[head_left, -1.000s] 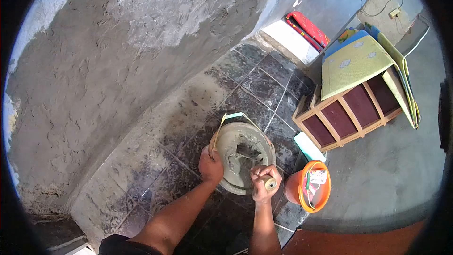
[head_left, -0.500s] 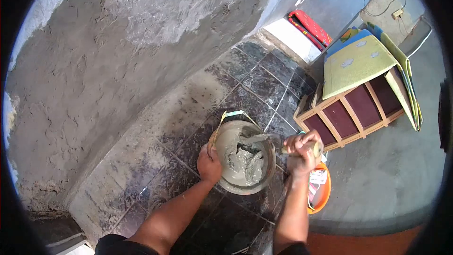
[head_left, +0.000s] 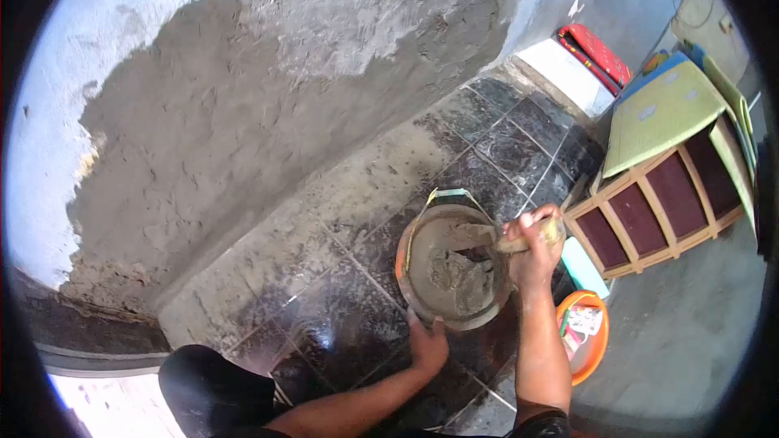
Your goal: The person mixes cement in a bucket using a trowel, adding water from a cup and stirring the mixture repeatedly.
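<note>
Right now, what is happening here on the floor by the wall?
A person bends over a bucket of wet grey mortar that stands on the dark tiled floor. The right hand grips the wooden handle of a trowel, whose blade reaches into the mortar. The left hand holds the near rim of the bucket. Beside it stands a small orange bucket. The wall behind is partly covered with rough grey plaster.

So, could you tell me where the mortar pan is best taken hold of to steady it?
Probably the pan rim on the near side, where the left hand already rests. The bowl is round and slick with mortar, and the right hand works a trowel from the far right.
</note>
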`<action>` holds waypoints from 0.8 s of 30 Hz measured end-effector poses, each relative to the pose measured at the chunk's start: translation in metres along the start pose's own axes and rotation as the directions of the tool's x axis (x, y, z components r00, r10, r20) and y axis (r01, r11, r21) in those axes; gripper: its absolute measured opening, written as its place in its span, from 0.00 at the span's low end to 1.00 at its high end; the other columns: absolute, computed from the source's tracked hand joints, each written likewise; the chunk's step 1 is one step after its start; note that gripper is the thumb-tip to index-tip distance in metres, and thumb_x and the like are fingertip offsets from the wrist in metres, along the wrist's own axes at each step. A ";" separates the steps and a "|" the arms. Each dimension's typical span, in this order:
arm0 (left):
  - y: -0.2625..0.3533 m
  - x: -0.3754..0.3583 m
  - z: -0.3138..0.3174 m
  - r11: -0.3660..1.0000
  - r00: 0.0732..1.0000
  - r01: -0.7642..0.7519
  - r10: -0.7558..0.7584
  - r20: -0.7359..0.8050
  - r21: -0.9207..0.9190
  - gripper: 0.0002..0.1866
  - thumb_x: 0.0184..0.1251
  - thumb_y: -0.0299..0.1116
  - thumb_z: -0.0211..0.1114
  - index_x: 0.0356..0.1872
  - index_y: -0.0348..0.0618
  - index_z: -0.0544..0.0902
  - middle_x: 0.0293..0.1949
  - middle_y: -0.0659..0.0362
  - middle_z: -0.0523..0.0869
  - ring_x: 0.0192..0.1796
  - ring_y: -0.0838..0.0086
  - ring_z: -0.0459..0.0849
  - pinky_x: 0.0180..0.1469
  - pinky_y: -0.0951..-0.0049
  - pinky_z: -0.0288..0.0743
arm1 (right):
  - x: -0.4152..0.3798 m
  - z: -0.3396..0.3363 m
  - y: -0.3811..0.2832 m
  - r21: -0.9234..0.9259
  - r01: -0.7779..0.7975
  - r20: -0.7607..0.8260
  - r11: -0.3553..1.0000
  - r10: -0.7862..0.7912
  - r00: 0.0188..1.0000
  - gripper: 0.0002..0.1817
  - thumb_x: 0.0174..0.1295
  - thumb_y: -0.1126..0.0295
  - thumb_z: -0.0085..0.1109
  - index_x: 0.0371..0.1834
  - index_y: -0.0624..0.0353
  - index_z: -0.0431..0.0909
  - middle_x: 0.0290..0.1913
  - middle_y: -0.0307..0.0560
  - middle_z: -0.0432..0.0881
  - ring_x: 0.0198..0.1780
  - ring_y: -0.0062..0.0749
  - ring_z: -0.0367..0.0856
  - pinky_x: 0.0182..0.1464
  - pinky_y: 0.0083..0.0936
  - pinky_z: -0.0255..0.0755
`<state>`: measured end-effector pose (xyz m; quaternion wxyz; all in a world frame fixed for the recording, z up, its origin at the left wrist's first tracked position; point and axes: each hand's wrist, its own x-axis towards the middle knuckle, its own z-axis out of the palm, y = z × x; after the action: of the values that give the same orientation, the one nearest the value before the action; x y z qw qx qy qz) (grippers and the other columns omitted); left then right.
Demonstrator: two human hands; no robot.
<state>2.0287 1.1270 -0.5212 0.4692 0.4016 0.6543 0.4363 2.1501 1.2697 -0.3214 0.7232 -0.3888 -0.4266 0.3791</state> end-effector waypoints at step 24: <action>0.085 0.241 -0.143 0.968 0.728 0.168 -0.251 0.638 0.189 0.28 0.67 0.26 0.65 0.70 0.50 0.75 0.52 0.63 0.86 0.51 0.74 0.83 0.50 0.68 0.77 | 0.003 -0.024 -0.029 0.140 0.307 -0.339 0.941 -0.245 0.908 0.25 0.71 0.42 0.55 0.43 0.56 0.68 0.40 0.45 0.76 0.42 0.35 0.78 0.55 0.40 0.76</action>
<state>1.8436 1.3498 -0.4789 0.6907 0.4795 0.5132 0.1722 2.1798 1.2550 -0.3028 0.8624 -0.3092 -0.3177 0.2442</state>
